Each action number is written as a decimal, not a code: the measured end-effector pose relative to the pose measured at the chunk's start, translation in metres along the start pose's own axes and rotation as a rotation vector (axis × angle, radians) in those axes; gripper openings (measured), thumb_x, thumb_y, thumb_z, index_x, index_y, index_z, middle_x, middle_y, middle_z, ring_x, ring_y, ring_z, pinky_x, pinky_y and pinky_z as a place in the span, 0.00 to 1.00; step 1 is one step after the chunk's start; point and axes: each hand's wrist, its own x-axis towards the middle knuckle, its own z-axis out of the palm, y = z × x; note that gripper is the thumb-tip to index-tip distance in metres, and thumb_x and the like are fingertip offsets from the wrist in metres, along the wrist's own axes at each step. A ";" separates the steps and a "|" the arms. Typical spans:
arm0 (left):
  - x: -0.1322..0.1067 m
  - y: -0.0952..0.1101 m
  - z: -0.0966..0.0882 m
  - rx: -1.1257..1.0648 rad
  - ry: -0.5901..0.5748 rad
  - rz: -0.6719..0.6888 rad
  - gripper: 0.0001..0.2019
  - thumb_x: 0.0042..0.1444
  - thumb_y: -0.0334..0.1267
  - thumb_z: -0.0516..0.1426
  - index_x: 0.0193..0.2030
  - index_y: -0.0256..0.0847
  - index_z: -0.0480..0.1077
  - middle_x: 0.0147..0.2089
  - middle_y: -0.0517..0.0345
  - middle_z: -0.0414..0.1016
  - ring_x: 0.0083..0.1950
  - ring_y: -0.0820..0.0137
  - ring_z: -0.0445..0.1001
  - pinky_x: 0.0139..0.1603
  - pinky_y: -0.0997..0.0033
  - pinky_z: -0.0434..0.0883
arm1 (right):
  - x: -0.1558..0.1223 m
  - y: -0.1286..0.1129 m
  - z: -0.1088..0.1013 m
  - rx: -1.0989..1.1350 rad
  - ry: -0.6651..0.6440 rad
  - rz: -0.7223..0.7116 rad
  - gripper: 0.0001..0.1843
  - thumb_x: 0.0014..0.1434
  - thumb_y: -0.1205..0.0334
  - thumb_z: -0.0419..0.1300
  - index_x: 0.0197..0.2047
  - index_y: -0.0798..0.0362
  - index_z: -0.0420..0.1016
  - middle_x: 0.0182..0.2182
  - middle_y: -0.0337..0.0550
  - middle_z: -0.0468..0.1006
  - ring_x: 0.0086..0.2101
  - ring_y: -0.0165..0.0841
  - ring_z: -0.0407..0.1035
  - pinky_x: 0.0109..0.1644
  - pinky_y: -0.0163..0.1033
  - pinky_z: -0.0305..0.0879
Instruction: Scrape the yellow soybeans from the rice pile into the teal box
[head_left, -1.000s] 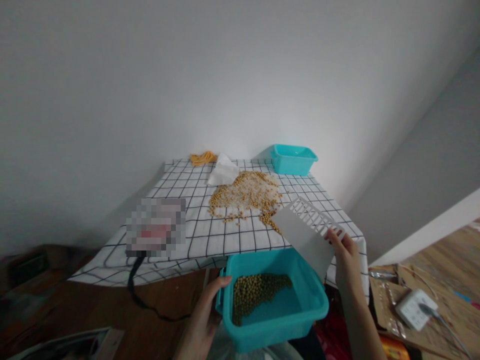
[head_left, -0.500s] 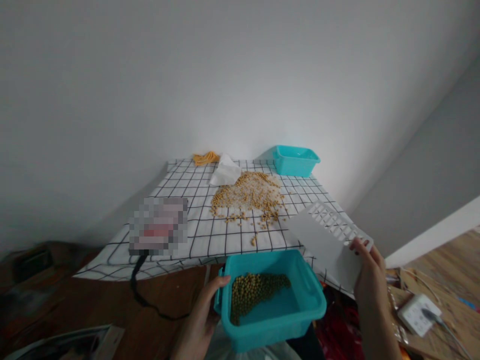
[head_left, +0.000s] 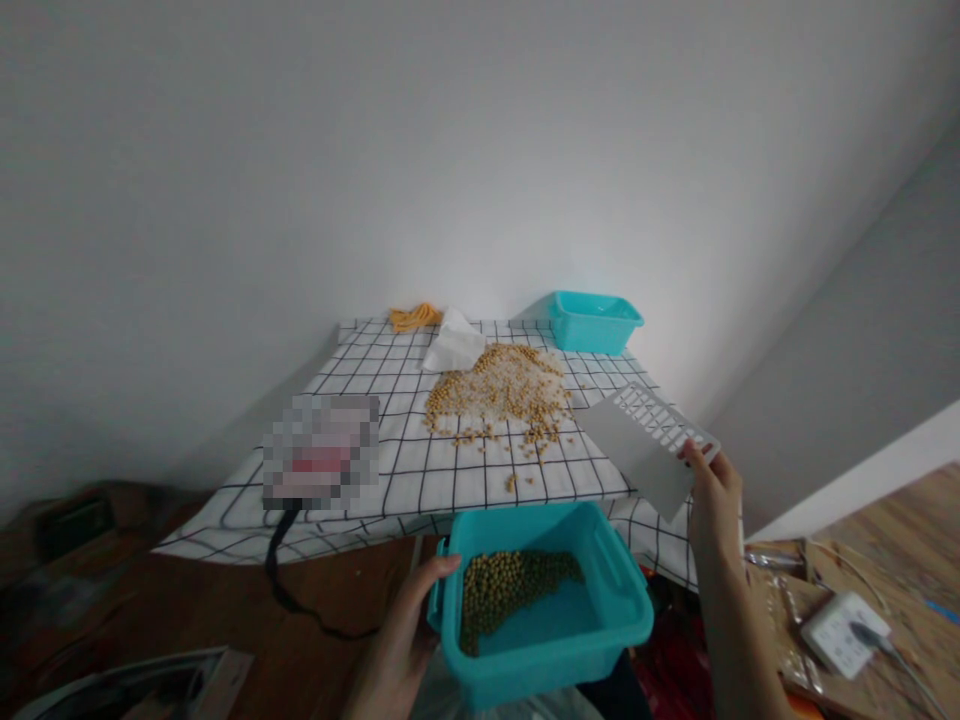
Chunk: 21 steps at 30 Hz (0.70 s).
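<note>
My left hand [head_left: 409, 630] grips the left rim of a teal plastic bin [head_left: 544, 655] held just below the near edge of the table; the bin holds a layer of yellow beans [head_left: 510, 585]. My right hand [head_left: 711, 495] holds a flat white slotted scraper [head_left: 651, 445] by its right end, raised over the table's right near corner. A loose pile of beans [head_left: 499, 395] lies on the black-and-white checked tablecloth [head_left: 450, 470], with a few stray beans near the front edge.
A second, smaller teal bin [head_left: 594, 322] stands at the table's far right by the wall. A white tissue [head_left: 454, 345] and an orange bundle [head_left: 411, 317] lie at the back. A black cable [head_left: 281, 580] hangs off the front. A white power strip [head_left: 840, 630] lies on the floor at right.
My right hand with the scraper swung away from above the bin to the right and then rose over the table's right corner. A few beans now lie scattered near the front edge.
</note>
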 end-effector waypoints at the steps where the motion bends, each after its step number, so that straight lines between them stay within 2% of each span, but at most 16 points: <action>1: 0.000 0.000 0.000 -0.004 -0.019 -0.018 0.07 0.45 0.37 0.64 0.33 0.40 0.78 0.34 0.56 0.84 0.38 0.62 0.82 0.36 0.68 0.76 | 0.001 -0.002 0.002 0.011 -0.004 0.012 0.18 0.50 0.47 0.62 0.26 0.54 0.70 0.24 0.35 0.68 0.27 0.29 0.60 0.31 0.34 0.54; 4: 0.000 0.000 -0.002 0.000 -0.014 0.006 0.08 0.44 0.37 0.65 0.34 0.40 0.79 0.32 0.58 0.83 0.37 0.62 0.81 0.36 0.67 0.76 | 0.001 -0.007 0.003 0.035 -0.018 0.046 0.17 0.48 0.47 0.63 0.26 0.54 0.69 0.23 0.35 0.68 0.26 0.29 0.59 0.31 0.34 0.53; 8: 0.002 -0.003 -0.007 0.008 0.022 0.015 0.13 0.43 0.39 0.66 0.37 0.41 0.79 0.34 0.57 0.83 0.42 0.61 0.81 0.35 0.68 0.76 | -0.006 -0.011 0.000 0.044 -0.010 0.098 0.17 0.48 0.48 0.64 0.24 0.54 0.69 0.22 0.34 0.66 0.25 0.28 0.57 0.29 0.35 0.50; 13: 0.003 -0.003 -0.006 0.028 0.025 0.003 0.10 0.44 0.38 0.66 0.35 0.41 0.79 0.33 0.56 0.83 0.41 0.60 0.81 0.34 0.68 0.76 | -0.017 -0.014 -0.001 0.076 -0.039 0.099 0.17 0.48 0.50 0.65 0.23 0.54 0.68 0.23 0.34 0.65 0.28 0.29 0.57 0.32 0.35 0.50; 18: 0.003 -0.001 -0.003 -0.041 -0.024 -0.044 0.09 0.47 0.38 0.64 0.37 0.40 0.79 0.38 0.54 0.84 0.45 0.60 0.80 0.42 0.65 0.76 | -0.022 -0.016 -0.001 0.074 -0.020 0.115 0.17 0.47 0.49 0.65 0.23 0.54 0.68 0.21 0.32 0.63 0.25 0.28 0.55 0.30 0.35 0.49; 21: 0.001 0.000 -0.002 -0.034 -0.013 -0.043 0.08 0.48 0.37 0.64 0.37 0.41 0.79 0.39 0.55 0.84 0.46 0.61 0.80 0.42 0.67 0.76 | -0.025 -0.013 -0.005 0.062 0.025 0.120 0.18 0.46 0.49 0.66 0.23 0.53 0.68 0.22 0.33 0.63 0.26 0.28 0.56 0.31 0.35 0.49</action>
